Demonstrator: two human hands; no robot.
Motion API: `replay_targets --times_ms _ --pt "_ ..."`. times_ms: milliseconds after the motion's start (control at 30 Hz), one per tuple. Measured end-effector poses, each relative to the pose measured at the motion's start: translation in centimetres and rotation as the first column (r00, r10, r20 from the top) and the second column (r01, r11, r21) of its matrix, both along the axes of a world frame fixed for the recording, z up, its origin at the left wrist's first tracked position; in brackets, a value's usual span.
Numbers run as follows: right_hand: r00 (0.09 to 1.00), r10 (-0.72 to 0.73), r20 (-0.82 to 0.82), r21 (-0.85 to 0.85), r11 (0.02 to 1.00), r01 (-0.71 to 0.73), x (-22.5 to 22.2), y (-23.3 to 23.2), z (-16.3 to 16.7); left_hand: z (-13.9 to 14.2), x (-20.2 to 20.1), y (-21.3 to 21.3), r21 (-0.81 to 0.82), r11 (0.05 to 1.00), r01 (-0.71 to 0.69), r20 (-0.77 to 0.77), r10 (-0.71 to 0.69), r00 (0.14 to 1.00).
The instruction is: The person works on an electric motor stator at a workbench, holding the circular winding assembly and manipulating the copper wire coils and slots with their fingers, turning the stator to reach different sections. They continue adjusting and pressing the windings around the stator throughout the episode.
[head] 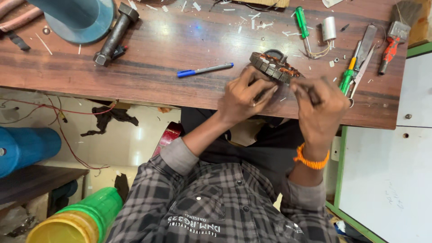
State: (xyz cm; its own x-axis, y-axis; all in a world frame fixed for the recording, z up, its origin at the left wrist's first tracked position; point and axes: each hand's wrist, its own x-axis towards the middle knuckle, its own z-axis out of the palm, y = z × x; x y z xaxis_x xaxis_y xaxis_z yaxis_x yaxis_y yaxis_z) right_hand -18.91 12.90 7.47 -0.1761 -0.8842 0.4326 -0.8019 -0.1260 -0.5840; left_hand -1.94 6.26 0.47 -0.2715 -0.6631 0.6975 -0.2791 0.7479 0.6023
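Observation:
A round motor stator (pixel 274 66) with copper windings is held tilted over the near edge of the wooden table (pixel 171 54). My left hand (pixel 245 96) grips its near-left rim with the fingers curled around it. My right hand (pixel 320 108) is closed at the stator's right side, pinching something small and dark that I cannot make out. An orange band sits on my right wrist.
On the table lie a blue pen (pixel 204 69), a large bolt (pixel 114 33), a green screwdriver (pixel 302 24), a white capacitor (pixel 329 29), scissors (pixel 360 74), a file and a red-handled brush (pixel 390 45). A green and yellow container (pixel 78 220) stands on the floor at left.

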Motion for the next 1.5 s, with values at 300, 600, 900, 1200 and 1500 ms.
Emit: replay_targets --times_ms 300,600,900,1200,1500 --pt "0.95 -0.012 0.311 0.153 0.988 -0.038 -1.9 -5.3 -2.2 0.2 -1.9 1.3 0.208 0.965 -0.161 -0.09 0.182 0.979" --pt "0.807 -0.044 0.589 0.111 0.993 -0.027 -5.0 -3.5 -4.7 0.0 -0.6 -1.3 -0.36 0.933 -0.024 0.155 0.085 0.984" --pt "0.856 -0.103 0.506 0.187 0.982 0.008 -1.8 1.3 -1.8 -0.3 0.1 -5.0 0.018 0.944 0.331 0.181 -0.328 0.927" --pt "0.996 0.048 0.068 -0.016 0.999 -0.047 1.6 1.1 -5.2 -1.7 0.5 -5.1 -0.228 0.913 0.338 0.358 -0.245 0.901" --pt "0.966 -0.013 0.259 0.042 0.999 0.002 1.8 3.2 -4.2 -2.0 1.0 -2.6 -0.462 0.874 0.149 0.261 -0.026 0.965"
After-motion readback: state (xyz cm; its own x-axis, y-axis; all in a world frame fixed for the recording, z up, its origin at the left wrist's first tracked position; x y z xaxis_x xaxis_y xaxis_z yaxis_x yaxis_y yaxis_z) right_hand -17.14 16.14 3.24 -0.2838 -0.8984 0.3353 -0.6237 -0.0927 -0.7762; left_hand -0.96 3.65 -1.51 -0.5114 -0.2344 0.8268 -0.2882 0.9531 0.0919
